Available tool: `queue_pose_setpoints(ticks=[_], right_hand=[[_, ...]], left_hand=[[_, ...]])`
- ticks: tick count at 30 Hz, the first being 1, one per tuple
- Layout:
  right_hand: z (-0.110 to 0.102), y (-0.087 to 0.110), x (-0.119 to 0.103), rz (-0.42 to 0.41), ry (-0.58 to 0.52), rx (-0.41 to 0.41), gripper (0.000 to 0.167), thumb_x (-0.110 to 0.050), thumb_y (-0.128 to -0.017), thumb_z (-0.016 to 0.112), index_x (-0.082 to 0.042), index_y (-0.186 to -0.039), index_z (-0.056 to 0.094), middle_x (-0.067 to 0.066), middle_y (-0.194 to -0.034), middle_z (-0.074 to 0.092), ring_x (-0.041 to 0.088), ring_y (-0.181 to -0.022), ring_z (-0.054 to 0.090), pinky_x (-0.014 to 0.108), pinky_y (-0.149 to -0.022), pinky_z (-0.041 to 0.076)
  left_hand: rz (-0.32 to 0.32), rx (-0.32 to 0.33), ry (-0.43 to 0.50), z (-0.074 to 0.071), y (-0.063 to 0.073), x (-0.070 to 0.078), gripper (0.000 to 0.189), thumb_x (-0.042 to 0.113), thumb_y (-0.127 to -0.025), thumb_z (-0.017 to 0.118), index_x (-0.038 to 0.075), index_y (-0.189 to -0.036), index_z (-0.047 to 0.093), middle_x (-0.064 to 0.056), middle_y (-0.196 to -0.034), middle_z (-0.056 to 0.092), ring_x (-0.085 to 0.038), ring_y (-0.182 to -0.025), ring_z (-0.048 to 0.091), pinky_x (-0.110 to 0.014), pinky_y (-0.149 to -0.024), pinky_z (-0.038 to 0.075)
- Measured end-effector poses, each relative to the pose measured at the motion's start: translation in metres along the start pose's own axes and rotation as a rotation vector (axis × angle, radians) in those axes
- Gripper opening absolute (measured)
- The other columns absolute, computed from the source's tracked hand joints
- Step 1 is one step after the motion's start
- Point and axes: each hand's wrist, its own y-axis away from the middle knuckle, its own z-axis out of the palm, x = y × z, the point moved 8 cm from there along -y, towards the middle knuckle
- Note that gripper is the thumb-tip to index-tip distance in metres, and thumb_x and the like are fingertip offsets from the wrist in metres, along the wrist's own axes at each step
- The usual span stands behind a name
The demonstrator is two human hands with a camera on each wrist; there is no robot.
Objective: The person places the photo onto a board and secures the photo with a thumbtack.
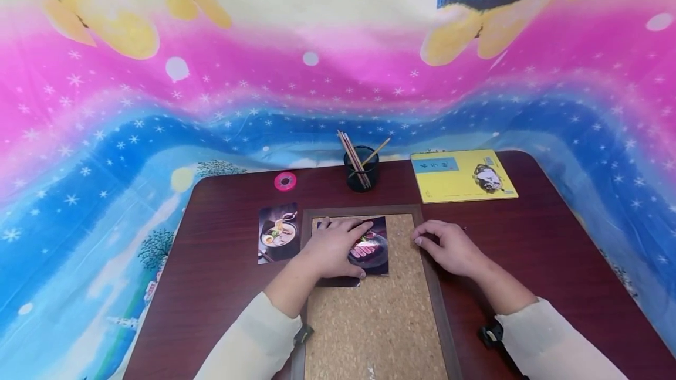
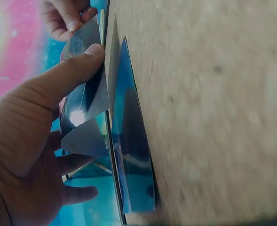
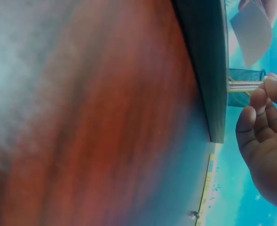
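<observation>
On a framed cork board (image 1: 375,321), my left hand (image 1: 333,248) spans a photo of sliced meat (image 1: 372,251), its thumb at the near edge and fingers across the top. The left wrist view shows that photo (image 2: 84,96) raised off the cork in this hand. Beneath it, another dark photo (image 1: 340,282) lies partly covered, its edge tilted up from the cork. Beside the board's right frame, my right hand (image 1: 446,245) has thumb and forefinger together, seemingly around a small pale thing (image 3: 266,79), mostly hidden.
A noodle-bowl photo (image 1: 279,233) lies left of the board. Behind stand a pink tape roll (image 1: 285,181), a mesh cup of pencils (image 1: 362,172) and a yellow book (image 1: 465,176). A small pin (image 3: 194,215) lies on the table (image 1: 222,286) near my right hand.
</observation>
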Motion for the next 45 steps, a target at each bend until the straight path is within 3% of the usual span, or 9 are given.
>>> queue_pose_setpoints(ticks=[8, 18, 27, 35, 45], right_hand=[[-0.009, -0.008, 0.002, 0.011, 0.009, 0.03, 0.012, -0.007, -0.1, 0.069, -0.01, -0.109, 0.076, -0.003, -0.106, 0.072, 0.016, -0.095, 0.066, 0.045, -0.083, 0.057], [-0.011, -0.016, 0.008, 0.056, -0.005, 0.026, 0.013, -0.01, -0.101, 0.068, -0.012, -0.111, 0.075, -0.002, -0.108, 0.072, 0.017, -0.096, 0.065, 0.045, -0.085, 0.056], [-0.009, -0.027, 0.006, 0.039, -0.013, 0.035, 0.011, -0.012, -0.102, 0.067, -0.012, -0.109, 0.075, -0.002, -0.104, 0.072, 0.018, -0.097, 0.066, 0.047, -0.087, 0.055], [-0.002, -0.043, 0.007, 0.077, -0.001, -0.021, 0.012, -0.016, -0.103, 0.066, -0.014, -0.111, 0.075, -0.001, -0.109, 0.073, 0.022, -0.106, 0.067, 0.05, -0.092, 0.055], [0.015, -0.068, -0.001, 0.093, 0.009, -0.13, 0.012, -0.016, -0.104, 0.064, -0.016, -0.11, 0.075, -0.004, -0.106, 0.072, 0.019, -0.1, 0.065, 0.046, -0.087, 0.054]], left_hand=[[-0.013, -0.05, -0.026, 0.008, -0.014, 0.014, 0.11, 0.069, -0.075, 0.082, 0.032, -0.165, 0.03, -0.003, -0.165, 0.037, -0.029, -0.15, 0.036, -0.063, -0.121, 0.024], [-0.02, -0.054, -0.06, 0.018, -0.029, 0.032, 0.112, 0.075, -0.072, 0.08, 0.033, -0.164, 0.031, -0.001, -0.163, 0.039, -0.03, -0.148, 0.039, -0.063, -0.12, 0.027], [-0.058, -0.079, -0.045, 0.02, -0.036, 0.037, 0.113, 0.077, -0.068, 0.081, 0.035, -0.163, 0.034, -0.001, -0.166, 0.036, -0.03, -0.151, 0.034, -0.061, -0.121, 0.026], [-0.061, -0.109, -0.046, 0.026, -0.036, 0.038, 0.112, 0.079, -0.071, 0.078, 0.032, -0.163, 0.035, 0.0, -0.169, 0.031, -0.03, -0.155, 0.026, -0.061, -0.123, 0.022], [-0.057, -0.138, -0.005, 0.032, -0.032, 0.037, 0.103, 0.078, -0.075, 0.074, 0.032, -0.161, 0.04, 0.002, -0.171, 0.024, -0.029, -0.158, 0.017, -0.061, -0.124, 0.019]])
